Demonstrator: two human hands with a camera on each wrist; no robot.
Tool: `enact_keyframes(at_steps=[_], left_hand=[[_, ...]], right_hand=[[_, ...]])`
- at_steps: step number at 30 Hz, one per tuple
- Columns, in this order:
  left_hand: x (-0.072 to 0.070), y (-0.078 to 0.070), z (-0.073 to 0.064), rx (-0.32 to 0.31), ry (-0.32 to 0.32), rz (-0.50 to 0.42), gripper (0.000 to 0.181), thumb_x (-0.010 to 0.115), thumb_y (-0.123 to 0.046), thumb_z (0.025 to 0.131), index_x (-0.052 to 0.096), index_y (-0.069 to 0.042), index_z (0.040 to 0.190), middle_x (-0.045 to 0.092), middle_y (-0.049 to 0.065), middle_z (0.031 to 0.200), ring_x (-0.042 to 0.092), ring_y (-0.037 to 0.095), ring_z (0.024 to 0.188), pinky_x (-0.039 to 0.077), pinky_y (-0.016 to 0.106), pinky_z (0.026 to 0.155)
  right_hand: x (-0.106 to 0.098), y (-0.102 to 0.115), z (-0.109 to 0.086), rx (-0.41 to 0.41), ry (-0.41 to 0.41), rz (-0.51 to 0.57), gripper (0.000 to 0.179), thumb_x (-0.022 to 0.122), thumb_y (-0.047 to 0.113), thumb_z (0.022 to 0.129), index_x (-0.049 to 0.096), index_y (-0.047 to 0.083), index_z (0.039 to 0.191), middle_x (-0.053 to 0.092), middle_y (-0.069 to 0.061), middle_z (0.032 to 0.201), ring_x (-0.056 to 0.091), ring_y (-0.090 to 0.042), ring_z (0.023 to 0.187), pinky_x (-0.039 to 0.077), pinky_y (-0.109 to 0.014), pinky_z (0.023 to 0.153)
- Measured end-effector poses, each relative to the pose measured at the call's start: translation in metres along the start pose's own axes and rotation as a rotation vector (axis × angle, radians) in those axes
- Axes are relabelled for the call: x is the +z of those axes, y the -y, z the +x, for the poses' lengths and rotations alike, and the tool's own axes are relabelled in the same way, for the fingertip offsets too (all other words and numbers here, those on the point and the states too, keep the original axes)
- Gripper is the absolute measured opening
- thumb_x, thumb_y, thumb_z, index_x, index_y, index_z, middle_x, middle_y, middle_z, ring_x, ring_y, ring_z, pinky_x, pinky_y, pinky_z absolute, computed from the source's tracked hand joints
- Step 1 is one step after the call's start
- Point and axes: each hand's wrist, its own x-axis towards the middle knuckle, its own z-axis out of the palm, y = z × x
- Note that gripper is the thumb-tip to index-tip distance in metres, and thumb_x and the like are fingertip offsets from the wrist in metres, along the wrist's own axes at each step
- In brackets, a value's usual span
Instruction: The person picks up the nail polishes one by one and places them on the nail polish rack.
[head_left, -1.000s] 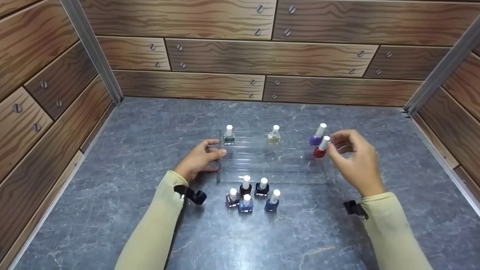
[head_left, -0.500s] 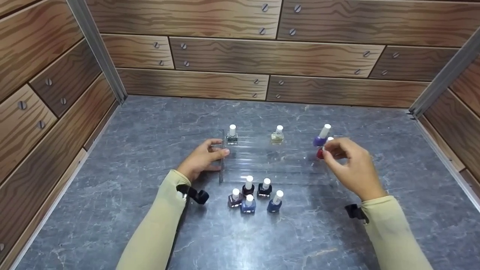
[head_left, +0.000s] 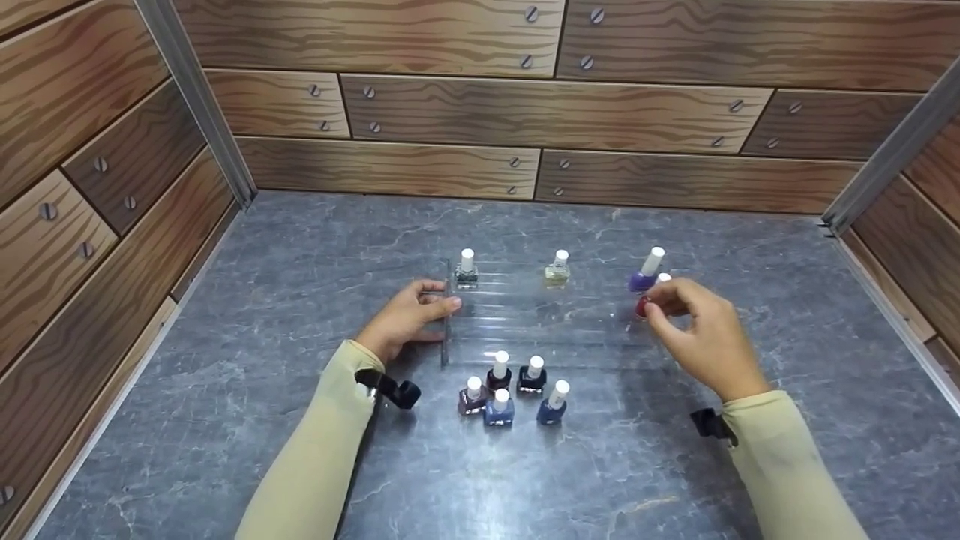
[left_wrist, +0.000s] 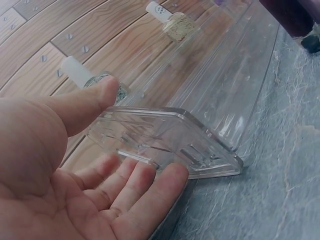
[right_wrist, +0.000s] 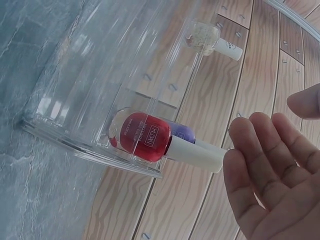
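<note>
A clear plastic tiered rack [head_left: 555, 352] stands mid-table. My left hand [head_left: 409, 315] holds its left end panel [left_wrist: 165, 135], thumb over the top edge and fingers against the outer face. My right hand [head_left: 701, 330] is beside the red nail polish bottle [right_wrist: 145, 137] at the rack's right end. Its fingers are loosely bent near the white cap [right_wrist: 197, 156], with the thumb apart; they hold nothing. In the head view this hand partly hides the red bottle. Behind it is a purple bottle [head_left: 643, 281]. Along the back tier are a pale yellow glitter bottle [head_left: 556, 272] and a dark green glitter bottle [head_left: 466, 274].
Several white-capped nail polish bottles stand in front of the rack: two blue, including a blue bottle [head_left: 552, 409] at the right, and dark ones, including a near-black bottle [head_left: 532, 377]. Wood-patterned walls [head_left: 420, 165] enclose the grey marbled table [head_left: 337, 240].
My right hand has shifted slightly toward the red bottle and now covers part of it. My left hand stays on the rack's end. The head view has shifted slightly.
</note>
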Motion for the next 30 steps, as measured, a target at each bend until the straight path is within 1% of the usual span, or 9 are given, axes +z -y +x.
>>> enact_keyframes(at_steps=[3, 6, 9, 13, 15, 20, 23, 27, 30], left_hand=[[-0.0001, 0.0, 0.001, -0.005, 0.001, 0.002, 0.065, 0.077, -0.02, 0.095, 0.044, 0.001, 0.147, 0.055, 0.021, 0.136, 0.059, 0.036, 0.127, 0.063, 0.044, 0.094], [-0.0006, -0.0001, 0.0018, -0.007, 0.006, 0.006, 0.061, 0.077, -0.019, 0.095, 0.046, 0.003, 0.143, 0.055, 0.021, 0.137, 0.059, 0.035, 0.128, 0.062, 0.044, 0.095], [-0.0012, -0.0004, 0.0014, -0.008, 0.007, 0.009, 0.057, 0.076, -0.019, 0.095, 0.048, 0.005, 0.138, 0.056, 0.021, 0.136, 0.058, 0.035, 0.129, 0.062, 0.044, 0.096], [-0.0012, -0.0011, 0.0002, -0.01, 0.001, 0.011, 0.056, 0.077, -0.02, 0.095, 0.049, 0.003, 0.137, 0.056, 0.02, 0.134, 0.059, 0.035, 0.127, 0.062, 0.044, 0.096], [-0.0005, -0.0015, 0.0003, -0.011, 0.001, 0.013, 0.056, 0.078, -0.02, 0.094, 0.049, 0.002, 0.136, 0.056, 0.02, 0.134, 0.059, 0.035, 0.126, 0.062, 0.043, 0.096], [0.0015, -0.0024, 0.0019, -0.005, 0.004, 0.015, 0.053, 0.078, -0.02, 0.093, 0.051, 0.002, 0.133, 0.056, 0.02, 0.132, 0.06, 0.035, 0.124, 0.063, 0.043, 0.095], [0.0016, -0.0019, 0.0021, -0.003, 0.003, 0.017, 0.051, 0.078, -0.02, 0.094, 0.052, 0.001, 0.132, 0.058, 0.019, 0.131, 0.06, 0.034, 0.124, 0.063, 0.042, 0.094], [0.0003, 0.0001, 0.0019, -0.001, 0.002, 0.017, 0.05, 0.078, -0.02, 0.094, 0.053, 0.001, 0.131, 0.059, 0.018, 0.13, 0.06, 0.034, 0.123, 0.063, 0.042, 0.094], [-0.001, 0.0012, 0.0019, -0.002, 0.0, 0.012, 0.05, 0.078, -0.02, 0.094, 0.052, 0.001, 0.131, 0.058, 0.018, 0.13, 0.06, 0.033, 0.124, 0.063, 0.042, 0.094]], right_hand=[[-0.0001, 0.0002, -0.0002, 0.013, 0.011, -0.002, 0.006, 0.069, 0.006, 0.098, 0.071, 0.007, 0.103, 0.073, -0.001, 0.094, 0.064, -0.012, 0.084, 0.049, -0.006, 0.074], [0.0, -0.0002, -0.0002, 0.026, 0.028, 0.005, 0.006, 0.068, 0.007, 0.098, 0.071, 0.006, 0.104, 0.073, -0.001, 0.095, 0.065, -0.013, 0.086, 0.049, -0.006, 0.076], [0.0005, -0.0011, -0.0002, 0.034, 0.05, 0.007, 0.006, 0.068, 0.008, 0.099, 0.071, 0.007, 0.104, 0.073, 0.0, 0.095, 0.066, -0.014, 0.087, 0.052, -0.009, 0.078], [0.0014, -0.0027, -0.0003, 0.018, 0.089, -0.004, 0.005, 0.068, 0.01, 0.099, 0.072, 0.009, 0.102, 0.073, 0.001, 0.095, 0.067, -0.015, 0.087, 0.056, -0.017, 0.078], [0.0013, -0.0038, -0.0008, 0.009, 0.1, -0.009, 0.003, 0.069, 0.009, 0.099, 0.072, 0.01, 0.101, 0.073, 0.002, 0.094, 0.068, -0.014, 0.086, 0.058, -0.019, 0.077], [-0.0012, -0.0066, -0.0021, 0.006, 0.114, -0.016, 0.007, 0.07, 0.006, 0.097, 0.071, 0.013, 0.095, 0.073, 0.003, 0.091, 0.067, -0.012, 0.082, 0.056, -0.015, 0.073], [-0.0025, -0.0066, -0.0025, 0.012, 0.152, -0.024, 0.007, 0.069, 0.008, 0.098, 0.071, 0.013, 0.095, 0.074, 0.003, 0.09, 0.067, -0.012, 0.081, 0.057, -0.015, 0.072], [-0.0028, -0.0054, -0.0023, 0.031, 0.22, -0.037, 0.004, 0.068, 0.011, 0.1, 0.072, 0.011, 0.098, 0.073, 0.002, 0.091, 0.067, -0.013, 0.082, 0.059, -0.021, 0.073], [-0.0022, -0.0031, -0.0014, 0.049, 0.252, -0.04, 0.004, 0.068, 0.012, 0.1, 0.072, 0.011, 0.1, 0.073, 0.002, 0.092, 0.066, -0.013, 0.081, 0.059, -0.023, 0.071]])
